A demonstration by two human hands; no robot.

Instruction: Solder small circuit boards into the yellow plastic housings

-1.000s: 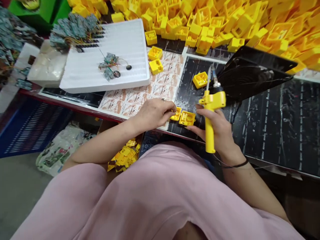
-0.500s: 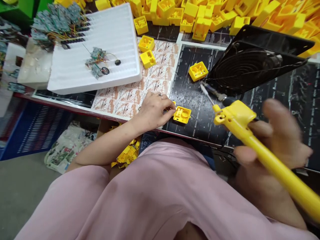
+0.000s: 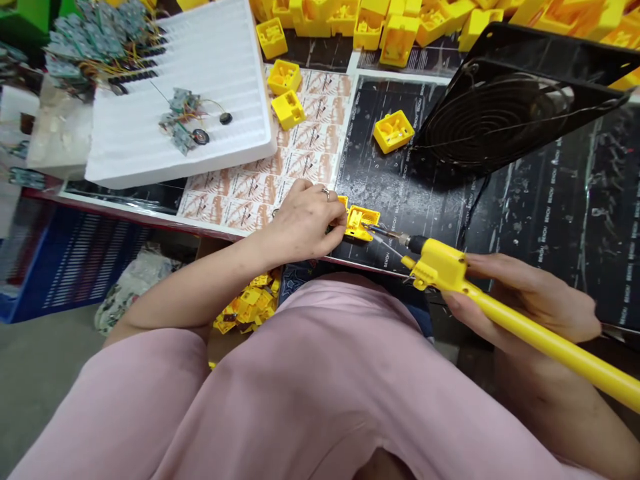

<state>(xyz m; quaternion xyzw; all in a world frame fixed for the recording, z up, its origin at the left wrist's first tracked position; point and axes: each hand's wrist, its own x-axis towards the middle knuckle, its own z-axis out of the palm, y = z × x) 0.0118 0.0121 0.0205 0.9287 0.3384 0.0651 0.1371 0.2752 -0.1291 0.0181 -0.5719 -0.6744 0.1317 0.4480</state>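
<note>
My left hand (image 3: 313,220) rests at the table's front edge, fingertips pinched on the left side of a small open yellow plastic case (image 3: 367,217). Part of the yellow plastic there is hidden behind the fingers. My right hand (image 3: 530,297) is wrapped round the yellow handle of a soldering iron (image 3: 443,263) with a solder feed tube. Its metal tip points left and reaches into the case, near the lower right side. Whether the tip touches anything inside is too small to tell.
A black fan (image 3: 505,113) stands tilted behind. One yellow case (image 3: 394,131) lies beside it. A white foam tray (image 3: 225,73) carries circuit boards with wired parts (image 3: 184,120). Yellow housings (image 3: 400,37) pile along the back; more yellow pieces (image 3: 253,303) fill a box below the table edge.
The soldering iron has swung down and left, bringing its tip from above the table to the yellow case. My right fingers have closed round its handle. My left hand stays at the case.
</note>
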